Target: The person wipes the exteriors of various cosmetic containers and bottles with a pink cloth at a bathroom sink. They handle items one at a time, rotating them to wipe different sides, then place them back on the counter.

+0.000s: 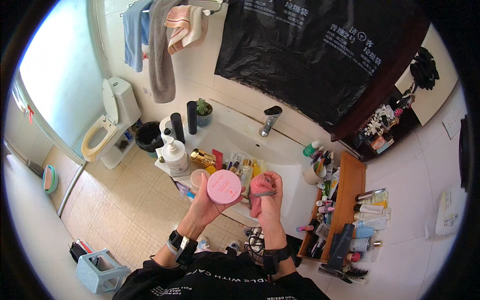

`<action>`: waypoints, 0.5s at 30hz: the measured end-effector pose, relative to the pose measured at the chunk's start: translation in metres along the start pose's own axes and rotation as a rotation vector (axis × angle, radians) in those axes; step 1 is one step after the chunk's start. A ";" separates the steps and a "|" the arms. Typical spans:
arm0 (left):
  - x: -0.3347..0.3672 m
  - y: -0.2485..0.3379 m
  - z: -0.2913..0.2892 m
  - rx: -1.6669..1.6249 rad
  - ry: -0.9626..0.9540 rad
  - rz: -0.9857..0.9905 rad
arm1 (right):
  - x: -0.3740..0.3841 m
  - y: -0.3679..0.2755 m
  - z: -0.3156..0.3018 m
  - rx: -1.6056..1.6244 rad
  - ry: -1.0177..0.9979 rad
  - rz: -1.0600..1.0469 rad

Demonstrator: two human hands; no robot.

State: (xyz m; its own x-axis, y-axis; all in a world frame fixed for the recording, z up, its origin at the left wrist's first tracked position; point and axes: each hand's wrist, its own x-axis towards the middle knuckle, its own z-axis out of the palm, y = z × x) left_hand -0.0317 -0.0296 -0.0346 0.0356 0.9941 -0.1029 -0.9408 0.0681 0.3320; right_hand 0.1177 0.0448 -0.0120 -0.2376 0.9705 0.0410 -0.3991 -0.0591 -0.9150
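Note:
My left hand [202, 206] grips a round pink cosmetic jar [224, 187], its flat lid turned up toward me. Just to the right, my right hand [270, 204] is closed around a bunched pink cloth [259, 194] with a grey stripe. Both hands are above the near edge of the white sink [290, 192]. Behind them a gold bottle [204, 157], a slim clear bottle with a gold cap [246, 172] and several small cosmetics lie by the basin. A white pump bottle [174, 156] stands at the left, near a pale pink round container [199, 178].
A chrome faucet [270, 121] rises at the back of the sink. Two black cylinders and a potted succulent [203, 111] stand on the left rim. An orange-brown box [345, 195] with cosmetics is at the right. A toilet [100, 136], a black-lined bin [148, 136] and a blue stool [101, 270] are at the left.

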 end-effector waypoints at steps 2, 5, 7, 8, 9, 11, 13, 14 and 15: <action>-0.004 0.001 0.000 0.002 0.035 0.037 | -0.001 0.005 0.013 -0.087 -0.004 -0.050; -0.009 -0.001 0.001 0.020 0.094 0.143 | -0.003 0.006 0.032 -0.617 -0.158 -0.413; -0.010 -0.002 0.003 0.029 0.083 0.176 | -0.008 0.005 0.039 -0.660 -0.353 -0.341; -0.011 -0.002 0.003 0.045 0.118 0.179 | -0.012 0.004 0.041 -0.763 -0.369 -0.473; -0.010 -0.002 0.004 0.052 0.075 0.212 | -0.014 0.004 0.041 -0.888 -0.401 -0.561; -0.008 0.001 0.005 0.034 0.009 0.257 | -0.015 0.003 0.039 -0.834 -0.411 -0.664; -0.007 0.000 0.007 0.038 0.049 0.275 | -0.009 0.004 0.036 -0.720 -0.385 -0.624; -0.006 -0.002 0.008 0.027 0.056 0.281 | -0.003 0.004 0.036 -0.605 -0.337 -0.538; -0.005 -0.005 0.010 0.013 0.053 0.294 | 0.002 0.005 0.036 -0.465 -0.299 -0.471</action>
State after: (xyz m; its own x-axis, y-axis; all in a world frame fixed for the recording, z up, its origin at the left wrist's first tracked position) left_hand -0.0240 -0.0339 -0.0262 -0.2561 0.9654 -0.0492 -0.9037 -0.2211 0.3667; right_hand 0.0835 0.0379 -0.0021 -0.3918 0.7591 0.5199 -0.1163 0.5197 -0.8464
